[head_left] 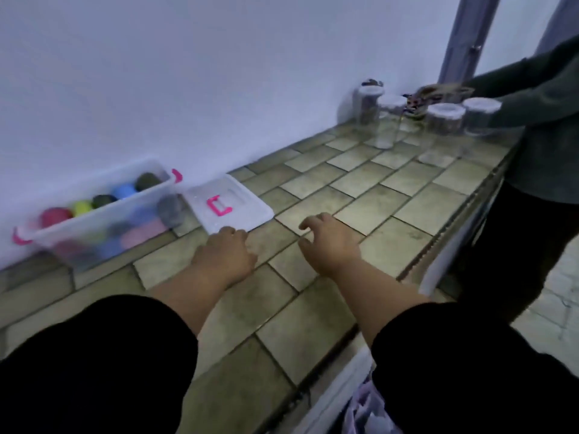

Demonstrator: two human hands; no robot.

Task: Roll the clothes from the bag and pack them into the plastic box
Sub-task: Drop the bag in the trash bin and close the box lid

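Note:
A clear plastic box (47, 238) with pink handles stands against the wall at the left. Several rolled clothes (125, 190) in pink, yellow, blue and dark colours fill it. Its white lid (247, 211) with a pink handle lies flat on the tiled counter just right of the box. My left hand (224, 253) hovers over the tiles at the lid's near edge, fingers curled, holding nothing. My right hand (327, 242) is a little to the right, fingers spread above the tiles, empty. A bag (366, 411) with pale fabric shows at the bottom edge.
Several clear jars (445, 123) with white lids stand at the far right end of the tiled counter (376, 189). Another person in a dark sleeve (517, 79) reaches over them. The counter's front edge runs diagonally at the right.

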